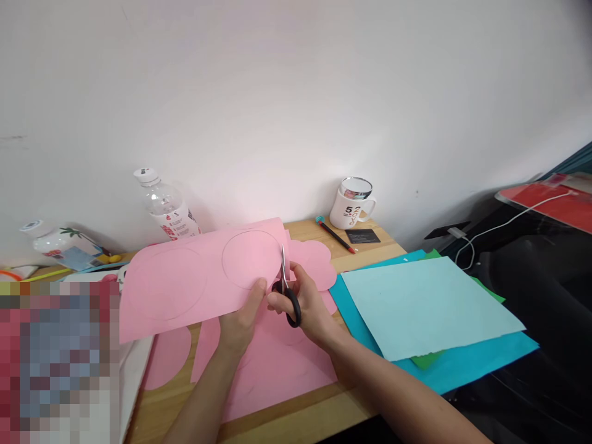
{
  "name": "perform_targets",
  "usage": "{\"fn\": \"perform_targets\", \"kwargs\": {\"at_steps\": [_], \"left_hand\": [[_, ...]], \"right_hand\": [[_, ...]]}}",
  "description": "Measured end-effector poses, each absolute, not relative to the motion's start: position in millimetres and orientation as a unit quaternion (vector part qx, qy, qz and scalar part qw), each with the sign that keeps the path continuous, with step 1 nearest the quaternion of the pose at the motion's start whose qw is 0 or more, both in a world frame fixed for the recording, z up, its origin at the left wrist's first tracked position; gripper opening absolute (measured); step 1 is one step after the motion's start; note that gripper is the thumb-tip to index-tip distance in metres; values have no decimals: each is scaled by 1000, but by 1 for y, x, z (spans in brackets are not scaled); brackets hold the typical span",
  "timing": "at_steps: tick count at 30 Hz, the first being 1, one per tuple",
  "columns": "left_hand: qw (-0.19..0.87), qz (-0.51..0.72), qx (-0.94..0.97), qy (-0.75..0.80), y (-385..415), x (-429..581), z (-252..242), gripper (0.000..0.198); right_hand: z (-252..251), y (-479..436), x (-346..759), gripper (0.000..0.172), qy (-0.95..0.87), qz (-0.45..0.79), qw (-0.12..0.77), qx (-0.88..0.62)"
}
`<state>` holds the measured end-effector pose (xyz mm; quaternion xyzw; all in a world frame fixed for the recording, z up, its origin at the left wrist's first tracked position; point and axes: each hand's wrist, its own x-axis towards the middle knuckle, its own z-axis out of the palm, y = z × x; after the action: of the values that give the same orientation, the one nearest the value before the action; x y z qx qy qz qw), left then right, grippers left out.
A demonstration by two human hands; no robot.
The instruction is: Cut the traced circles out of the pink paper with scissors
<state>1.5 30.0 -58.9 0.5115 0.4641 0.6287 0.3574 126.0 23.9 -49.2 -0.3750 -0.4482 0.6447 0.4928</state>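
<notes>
My left hand [243, 317] pinches the lower edge of a pink paper sheet [213, 271], its thumb on top and the other fingers hidden beneath. Two pencilled circles mark this raised sheet. At its right edge my right hand [308, 302] holds black-handled scissors [292, 305], fingers through the loops. The blades point away from me and lie at the paper's edge, close to the right-hand circle. Below lie another pink sheet [282, 370] and pink cut-outs with rounded edges, one a scalloped shape [319, 262].
Light blue paper [430, 308] lies over blue and green sheets at the right. Behind stand a white mug [352, 206], a red-and-black pencil [337, 236], a black card [363, 236] and a clear bottle [164, 206]. Another bottle [65, 243] is at far left. The wall closes off the back.
</notes>
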Motion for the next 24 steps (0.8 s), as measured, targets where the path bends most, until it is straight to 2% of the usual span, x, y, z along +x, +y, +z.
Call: {"fn": "perform_targets", "kwargs": {"at_steps": [13, 24], "left_hand": [[357, 658, 448, 488, 24, 7, -52, 15], [405, 639, 448, 477, 23, 5, -62, 29]], "right_hand": [[-59, 20, 119, 75, -447, 649, 476, -389], [-45, 21, 124, 77, -432, 667, 505, -337]]}}
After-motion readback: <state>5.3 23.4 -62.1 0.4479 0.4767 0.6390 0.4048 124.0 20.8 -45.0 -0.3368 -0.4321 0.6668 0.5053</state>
